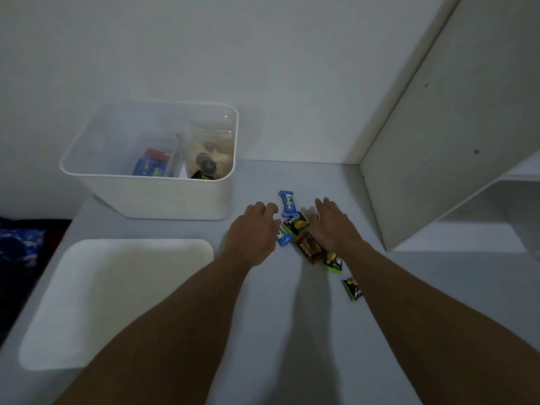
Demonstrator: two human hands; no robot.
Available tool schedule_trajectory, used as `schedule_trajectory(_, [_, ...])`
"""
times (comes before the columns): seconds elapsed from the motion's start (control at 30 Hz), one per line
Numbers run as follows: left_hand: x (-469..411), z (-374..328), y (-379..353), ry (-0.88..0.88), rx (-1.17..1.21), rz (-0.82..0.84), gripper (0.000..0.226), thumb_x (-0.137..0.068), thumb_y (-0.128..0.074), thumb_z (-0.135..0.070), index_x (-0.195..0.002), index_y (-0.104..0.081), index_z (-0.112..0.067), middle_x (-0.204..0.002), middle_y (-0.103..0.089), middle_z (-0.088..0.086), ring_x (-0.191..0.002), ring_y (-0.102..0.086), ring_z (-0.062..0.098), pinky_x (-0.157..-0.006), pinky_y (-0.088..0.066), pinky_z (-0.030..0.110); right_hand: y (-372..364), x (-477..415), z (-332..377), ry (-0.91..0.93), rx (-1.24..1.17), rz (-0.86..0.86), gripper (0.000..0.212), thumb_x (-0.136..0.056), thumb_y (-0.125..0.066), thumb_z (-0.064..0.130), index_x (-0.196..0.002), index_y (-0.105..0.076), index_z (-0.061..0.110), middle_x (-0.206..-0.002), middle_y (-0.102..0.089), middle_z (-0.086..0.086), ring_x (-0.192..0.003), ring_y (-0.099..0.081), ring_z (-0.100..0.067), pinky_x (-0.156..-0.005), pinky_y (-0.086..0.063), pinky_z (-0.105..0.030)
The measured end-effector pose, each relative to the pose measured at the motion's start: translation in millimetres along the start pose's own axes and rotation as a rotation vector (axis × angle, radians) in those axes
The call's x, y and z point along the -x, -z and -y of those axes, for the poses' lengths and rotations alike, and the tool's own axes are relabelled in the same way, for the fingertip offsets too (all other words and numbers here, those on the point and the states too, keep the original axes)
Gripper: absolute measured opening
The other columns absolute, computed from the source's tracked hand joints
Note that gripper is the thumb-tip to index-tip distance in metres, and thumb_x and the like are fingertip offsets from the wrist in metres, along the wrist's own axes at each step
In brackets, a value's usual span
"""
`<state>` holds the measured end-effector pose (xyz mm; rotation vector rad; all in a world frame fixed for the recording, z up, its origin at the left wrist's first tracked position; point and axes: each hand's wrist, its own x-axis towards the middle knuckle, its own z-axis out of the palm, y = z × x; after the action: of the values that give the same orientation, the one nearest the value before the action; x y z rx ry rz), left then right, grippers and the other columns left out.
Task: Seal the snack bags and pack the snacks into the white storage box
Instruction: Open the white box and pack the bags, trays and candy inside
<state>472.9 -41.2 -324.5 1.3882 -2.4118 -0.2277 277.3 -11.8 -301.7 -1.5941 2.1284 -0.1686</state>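
The white storage box (152,197) stands at the back left of the grey table, with a clear bag of snacks and a blue packet inside. A small heap of wrapped snacks lies right of it: a blue bar (287,203), a black-and-green packet (295,223), a brown packet (309,247), a second blue bar (283,237) and two more black-and-green packets (334,261) (353,288). My left hand (253,232) lies flat, palm down, on the left of the heap. My right hand (333,226) lies flat on its right side. Both hands have spread fingers and hold nothing.
The box's white lid (117,302) lies flat on the table at the near left. A white shelf unit (455,135) stands against the table's right side. A dark blue cloth (20,247) shows beyond the left edge.
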Motion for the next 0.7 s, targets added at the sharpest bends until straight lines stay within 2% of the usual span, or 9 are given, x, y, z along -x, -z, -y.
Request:
schedule_trajectory(0.13, [-17,-20,-38,-0.004,-0.029,0.089,0.048,-0.100,-0.042,-0.039,-0.140,-0.043,-0.014,-0.137,-0.050,0.014,-0.121,-0.049,0.032,-0.094,-0.044,0.044,-40,21,-45,-0.201,0.025,-0.036,0.068,-0.099,-0.019,0.058,-0.157,-0.007,0.023,-0.165,0.001,-0.010,-0.151,0.005,-0.029,-0.118,-0.003,-0.061])
schedule_trajectory(0.2, [-27,-28,-55,-0.051,-0.047,0.114,0.054,-0.100,-0.040,-0.040,-0.147,-0.037,-0.013,-0.148,-0.041,0.020,-0.136,-0.038,0.035,-0.107,-0.037,0.047,-59,32,-59,-0.255,-0.017,-0.057,0.074,-0.095,-0.019,0.067,-0.156,-0.001,0.029,-0.164,0.006,-0.010,-0.150,0.011,-0.032,-0.115,0.001,-0.065])
schedule_trajectory(0.27, [-34,-30,-71,-0.069,-0.073,0.157,0.058,-0.102,-0.033,-0.043,-0.153,-0.025,-0.017,-0.157,-0.026,0.021,-0.147,-0.021,0.035,-0.117,-0.024,0.049,-74,40,-64,-0.230,-0.011,-0.089,0.077,-0.092,-0.017,0.071,-0.155,0.005,0.032,-0.164,0.007,-0.013,-0.150,0.013,-0.034,-0.114,0.005,-0.067])
schedule_trajectory(0.37, [-42,-24,-94,-0.045,-0.068,0.217,0.063,-0.102,-0.024,-0.049,-0.157,-0.010,-0.022,-0.163,-0.005,0.018,-0.151,-0.002,0.035,-0.121,-0.012,0.054,-87,40,-67,-0.116,0.040,-0.155,0.078,-0.090,-0.012,0.074,-0.154,0.008,0.035,-0.164,0.004,-0.014,-0.150,0.012,-0.034,-0.114,0.009,-0.065])
schedule_trajectory(0.47, [-46,-13,-110,-0.045,-0.150,0.275,0.069,-0.095,-0.007,-0.058,-0.157,-0.011,-0.026,-0.163,-0.002,0.016,-0.150,-0.005,0.039,-0.118,-0.014,0.059,-89,23,-71,0.019,0.102,-0.165,0.073,-0.091,-0.014,0.074,-0.154,-0.004,0.038,-0.164,-0.003,-0.012,-0.151,0.006,-0.032,-0.115,0.005,-0.065])
schedule_trajectory(0.53, [-48,-11,-113,-0.023,-0.163,0.294,0.073,-0.092,-0.004,-0.058,-0.155,-0.020,-0.026,-0.163,-0.009,0.015,-0.148,-0.013,0.040,-0.116,-0.018,0.060,-90,10,-73,0.101,0.145,-0.178,0.066,-0.094,-0.019,0.068,-0.151,-0.023,0.035,-0.163,-0.014,-0.011,-0.151,-0.002,-0.031,-0.116,0.000,-0.065])
schedule_trajectory(0.7, [-46,-9,-110,0.062,-0.061,0.257,0.053,-0.100,-0.036,-0.044,-0.145,-0.041,-0.016,-0.158,-0.022,0.018,-0.146,-0.016,0.039,-0.116,-0.018,0.058,-85,-8,-77,0.221,0.149,-0.255,0.039,-0.096,-0.039,0.044,-0.126,-0.056,0.025,-0.144,-0.047,-0.009,-0.144,-0.029,-0.028,-0.113,-0.017,-0.063])
